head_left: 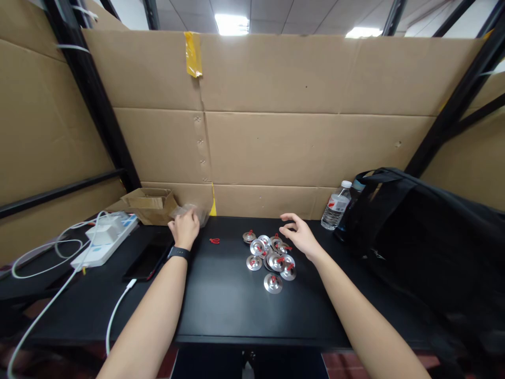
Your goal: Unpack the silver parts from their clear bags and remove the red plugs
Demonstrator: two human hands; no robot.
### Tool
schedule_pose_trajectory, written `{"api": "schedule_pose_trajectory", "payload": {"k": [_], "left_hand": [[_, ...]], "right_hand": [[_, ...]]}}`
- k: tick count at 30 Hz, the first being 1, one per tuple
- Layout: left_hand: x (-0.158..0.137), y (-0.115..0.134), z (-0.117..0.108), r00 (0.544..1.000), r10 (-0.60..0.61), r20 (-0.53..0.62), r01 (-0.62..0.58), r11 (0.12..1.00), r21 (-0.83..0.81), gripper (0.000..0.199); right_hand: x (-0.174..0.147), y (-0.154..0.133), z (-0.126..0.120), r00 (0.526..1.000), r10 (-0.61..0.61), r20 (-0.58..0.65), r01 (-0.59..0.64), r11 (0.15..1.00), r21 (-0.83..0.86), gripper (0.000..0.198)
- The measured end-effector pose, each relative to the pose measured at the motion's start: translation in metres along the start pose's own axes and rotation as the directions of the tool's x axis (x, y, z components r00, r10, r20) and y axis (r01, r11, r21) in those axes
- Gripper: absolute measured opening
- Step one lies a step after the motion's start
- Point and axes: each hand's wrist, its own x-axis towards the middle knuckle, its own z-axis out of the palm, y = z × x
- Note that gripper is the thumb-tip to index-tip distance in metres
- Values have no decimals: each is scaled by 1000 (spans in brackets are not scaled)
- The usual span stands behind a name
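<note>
discs [274,261] mostly bear red loops [290,267] already, one stray loop [214,241] unattached; our left hand [184,229], grip unclear, touches the bag [202,215] by the table's [221,310] back edge; our right hand [298,236] gapes empty

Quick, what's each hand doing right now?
Left hand: fingers curled at the clear plastic; can't tell if it grips.
Right hand: open, holding nothing visible, near the metal discs.

From here I see round, shiny silver metal discs with domed centres and red loops [276,261], loosely heaped on the black tabletop [221,300], several overlapping, some tilted. One lies flat, nearest the front. Small red looped piece [214,241] flat, left of heap. Clear crumpled plastic bag [202,214] farther back-left, partly covered.
</note>
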Motion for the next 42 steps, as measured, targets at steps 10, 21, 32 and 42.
{"api": "schedule_pose_trajectory", "payload": {"k": [10, 21, 32, 42], "left_hand": [[-10, 28, -1, 876, 473, 98, -434, 860, -267, 34], [-65, 78, 32, 559, 732, 391, -562, 680, -471, 44], [-64, 84, 28, 625, 733, 270, -540, 655, -528, 68], [-83, 111, -8, 586, 803, 112, -589, 517, -622, 67]], "right_hand": [[0, 15, 5, 981, -153, 119, 181, 943, -279, 32], [-2, 12, 7, 965, -186, 185, 239, 915, -325, 29], [-5, 11, 11, 975, -112, 194, 170, 934, -315, 33], [-14, 3, 28, 964, -135, 227, 190, 951, -244, 57]]}}
